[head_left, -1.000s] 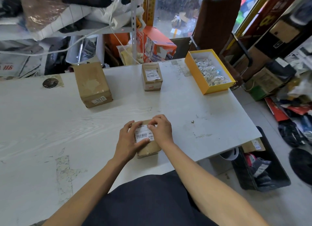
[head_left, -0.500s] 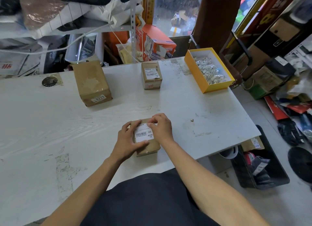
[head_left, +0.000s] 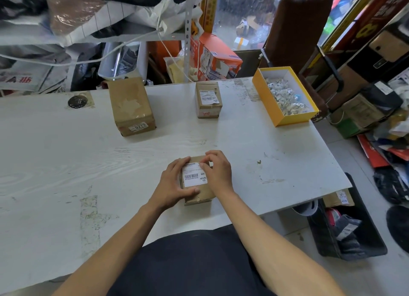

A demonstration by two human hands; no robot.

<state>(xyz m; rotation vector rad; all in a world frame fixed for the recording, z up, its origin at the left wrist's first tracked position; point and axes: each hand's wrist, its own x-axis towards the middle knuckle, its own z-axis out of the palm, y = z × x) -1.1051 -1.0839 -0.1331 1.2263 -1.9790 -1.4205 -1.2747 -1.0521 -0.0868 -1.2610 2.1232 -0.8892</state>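
A small brown cardboard box (head_left: 200,194) with a white barcode label (head_left: 192,177) on top lies on the white table (head_left: 66,163), near its front edge. My left hand (head_left: 171,185) grips the box's left side, thumb curled along the near edge. My right hand (head_left: 218,172) lies on the box's right side, its curled fingertips pinching at the label's far right corner.
Farther back stand a larger brown box marked 0275 (head_left: 131,106) and a small labelled box (head_left: 208,99). A yellow tray of small wrapped pieces (head_left: 285,94) sits at the back right. A black bin (head_left: 345,225) stands on the floor at right; shelves crowd the back.
My hands have stayed on the box. The right fingertips have shifted slightly along the label's far edge, and my left thumb now lies lower on the box's near side.
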